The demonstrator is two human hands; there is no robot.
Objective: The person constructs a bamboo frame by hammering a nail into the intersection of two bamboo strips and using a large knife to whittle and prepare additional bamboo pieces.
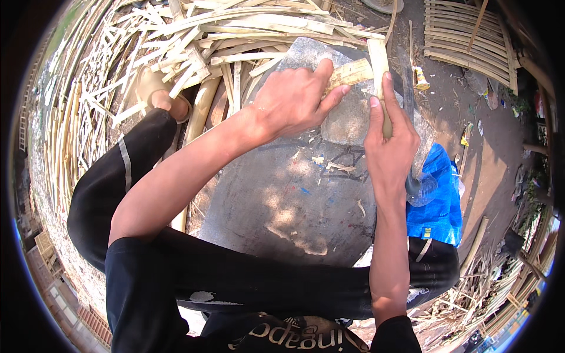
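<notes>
My left hand (288,100) is closed around a short flat piece of split bamboo (352,73), its thumb and forefinger toward the right. My right hand (393,132) grips a narrower bamboo strip (378,59) that stands lengthwise away from me, thumb and forefinger along its sides. The end of the left piece meets or nearly touches the side of the right strip; I cannot tell which. Both hands are above a grey stone slab (341,126), which rests on a larger dark flat board (282,206) between my legs. Pale shavings (341,167) lie on the board.
A big heap of split bamboo (259,26) spreads across the far side and left. A slatted bamboo panel (465,41) lies far right. Blue plastic sheeting (435,206) sits by my right knee, beside a dark curved strip (407,88). More bamboo scraps (465,312) lie lower right.
</notes>
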